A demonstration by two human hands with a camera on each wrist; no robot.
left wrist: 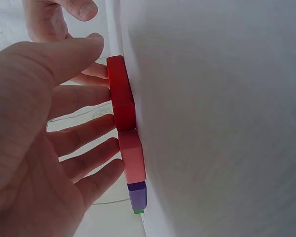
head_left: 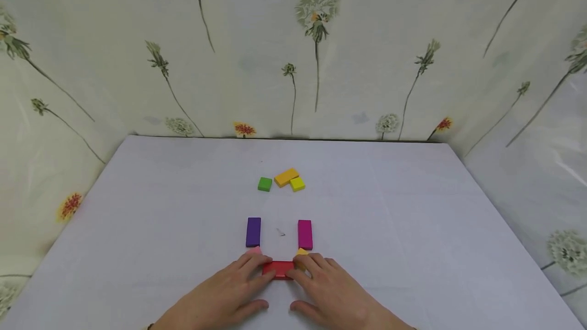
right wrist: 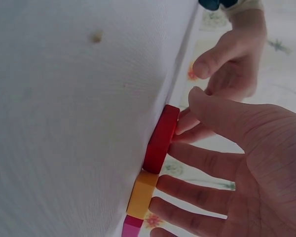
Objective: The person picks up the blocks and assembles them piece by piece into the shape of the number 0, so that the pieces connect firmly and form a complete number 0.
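Observation:
A red block (head_left: 278,270) lies crosswise near me on the white table. My left hand (head_left: 224,292) rests its fingertips on the red block and on the pink block (left wrist: 131,157) beside it. On the other side, my right hand (head_left: 337,292) touches the red block and the yellow-orange block (right wrist: 142,195). Both hands keep their fingers fairly straight, thumbs apart from the blocks. Beyond the pink block lies a purple block (head_left: 253,232); beyond the yellow-orange one, a magenta block (head_left: 304,234). In the head view, the fingers partly cover the pink and yellow-orange blocks.
Farther back on the table (head_left: 160,218) are a small green block (head_left: 264,184), an orange block (head_left: 286,176) and a small yellow block (head_left: 297,184) against the orange one. A thin scrap (head_left: 281,232) lies between the purple and magenta blocks. Flower-patterned cloth (head_left: 247,65) hangs behind.

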